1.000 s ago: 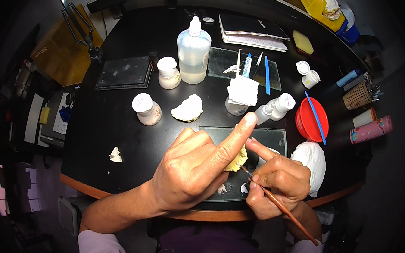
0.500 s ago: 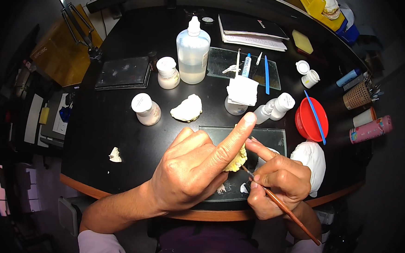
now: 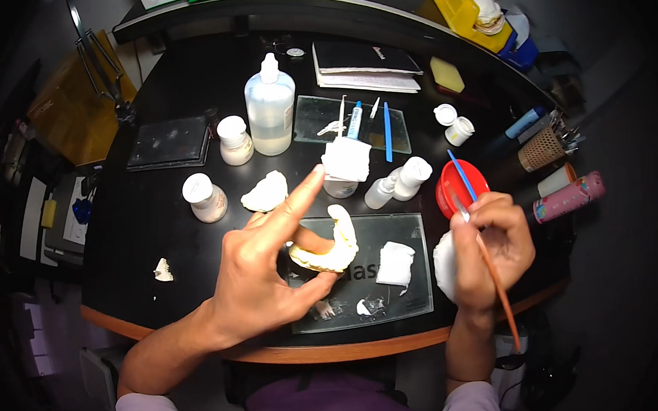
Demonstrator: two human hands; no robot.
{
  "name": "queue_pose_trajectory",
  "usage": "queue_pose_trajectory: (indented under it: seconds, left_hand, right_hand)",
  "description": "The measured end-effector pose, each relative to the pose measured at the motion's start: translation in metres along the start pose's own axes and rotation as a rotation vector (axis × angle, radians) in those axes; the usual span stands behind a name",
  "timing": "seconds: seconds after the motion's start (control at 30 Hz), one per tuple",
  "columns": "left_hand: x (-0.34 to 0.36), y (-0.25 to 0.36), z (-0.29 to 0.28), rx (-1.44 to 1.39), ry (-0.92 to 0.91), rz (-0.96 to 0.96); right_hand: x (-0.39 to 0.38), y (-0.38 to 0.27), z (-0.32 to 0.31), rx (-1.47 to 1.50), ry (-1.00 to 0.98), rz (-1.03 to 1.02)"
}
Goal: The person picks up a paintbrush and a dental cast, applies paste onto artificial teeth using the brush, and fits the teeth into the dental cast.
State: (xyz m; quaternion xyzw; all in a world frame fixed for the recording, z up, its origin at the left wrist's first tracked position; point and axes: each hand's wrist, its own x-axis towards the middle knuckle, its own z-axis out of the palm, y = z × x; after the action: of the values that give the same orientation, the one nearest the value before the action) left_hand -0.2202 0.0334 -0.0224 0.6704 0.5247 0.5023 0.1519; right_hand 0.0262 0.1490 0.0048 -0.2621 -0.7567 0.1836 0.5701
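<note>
My left hand [image 3: 261, 269] holds a pale yellow horseshoe-shaped dental cast [image 3: 346, 240] between thumb and fingers, above a glass slab [image 3: 409, 305]; its index finger points up and away. In my right hand [image 3: 498, 250] is a thin brush [image 3: 499, 287] with a brown wooden handle, its tip up by the near edge of a red bowl [image 3: 445, 201]. A blue stick [image 3: 460, 172] lies across that bowl. On the slab are a folded white gauze pad [image 3: 395, 264] and a small dab of white material [image 3: 364, 308]. A rounded white mass [image 3: 444, 265] is partly hidden behind my right hand.
Left of the slab stand a tall squeeze bottle [image 3: 268, 115], white-capped jars [image 3: 235, 141] and a rough plaster piece [image 3: 266, 192]. Behind are a second glass plate [image 3: 311, 121] with tools and a notebook [image 3: 368, 66]. A pink bottle [image 3: 570, 198] stands at right.
My right hand has moved right and up with the brush, away from the cast toward the red bowl. My left hand has turned the cast, showing its curve. The view has shifted.
</note>
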Motion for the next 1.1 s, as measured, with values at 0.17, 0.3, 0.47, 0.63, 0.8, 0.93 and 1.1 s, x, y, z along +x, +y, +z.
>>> queue_pose_trajectory:
  seconds: [0.17,0.3,0.47,0.63,0.8,0.93,1.1]
  left_hand:
    - [0.001,0.001,-0.005,-0.695,-0.138,-0.375]
    - [0.003,0.000,-0.007,-0.965,-0.234,-0.428]
    - [0.005,0.000,-0.010,-1.009,-0.236,-0.457]
    - [0.007,-0.003,-0.010,-0.978,-0.251,-0.453]
    - [0.004,0.000,-0.013,-1.010,-0.257,-0.464]
    - [0.003,0.000,-0.009,-1.026,-0.273,-0.458]
    - [0.006,-0.009,-0.005,-1.055,-0.268,-0.440]
  right_hand:
    - [0.014,0.037,-0.036,-0.527,0.091,0.291]
    - [0.012,0.049,-0.038,-0.677,-0.159,0.495]
    - [0.012,0.045,-0.036,-0.671,-0.141,0.464]
    - [0.000,0.031,-0.065,-0.398,0.041,0.370]
    - [-0.047,0.006,-0.097,-0.256,-0.016,0.292]
    - [-0.088,0.012,-0.109,-0.434,-0.007,0.317]
    - [-0.098,0.011,-0.104,-0.091,0.250,0.419]
